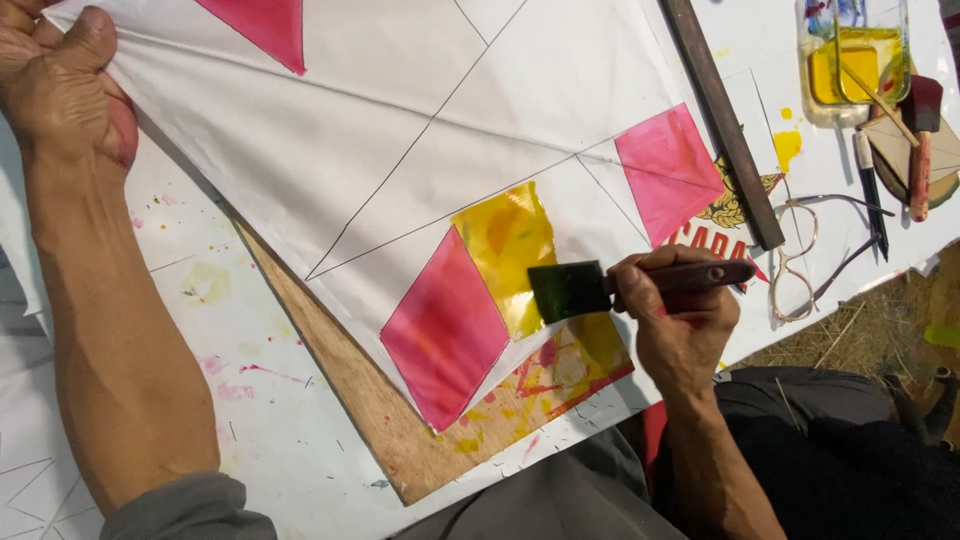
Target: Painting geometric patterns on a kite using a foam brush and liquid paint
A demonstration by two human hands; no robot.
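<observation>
Here, right hand (680,325) fingers curled tight round dark handle of foam brush (570,290), near tabletop's near edge. Brush pad sits on yellow painted patch (508,245) of white sheet (330,130), beside pink diamond (445,330). Left hand (60,75) fingers clenched, pinching sheet edge at far-left corner. Wooden board (390,440) under sheet. Glasses (800,260), yellow paint tray (850,65), wooden ruler (725,125) toward right edge.

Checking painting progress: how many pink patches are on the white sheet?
3. One at the top edge, partly cut off; one right of centre by the wooden bar; one low in the middle, beside the yellow patch. More may lie outside the frame.
</observation>
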